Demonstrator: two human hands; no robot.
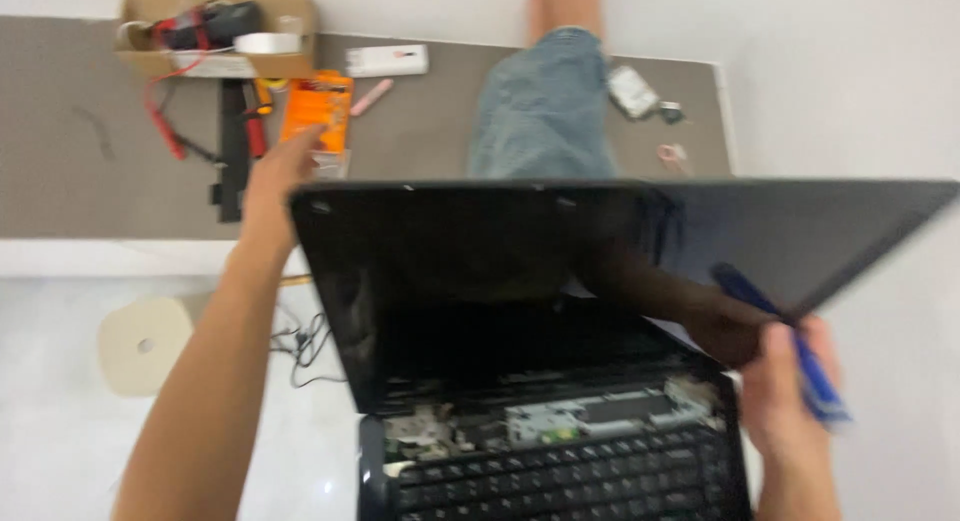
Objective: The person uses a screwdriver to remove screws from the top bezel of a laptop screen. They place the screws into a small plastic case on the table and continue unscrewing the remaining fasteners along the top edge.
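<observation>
A black laptop (480, 281) lies open in front of me, its screen dark, with the trim above the keyboard (560, 476) removed and metal parts (590, 416) exposed. My left hand (278, 176) reaches past the lid's top left corner and is blurred, with its fingers near an orange packet (316, 106). At the lid's right edge, my right hand (785, 391) grips a blue pen-shaped tool (800, 356).
A grey mat (80, 141) holds a cardboard box (215, 31) of tools, red cables (165, 121), a black strip (230, 151), a white box (386, 60), a hard drive (632, 89) and small scissors (673, 156). A leg in blue jeans (545, 111) lies across it. A white roll (145, 343) and a black cable (305, 346) sit on the floor.
</observation>
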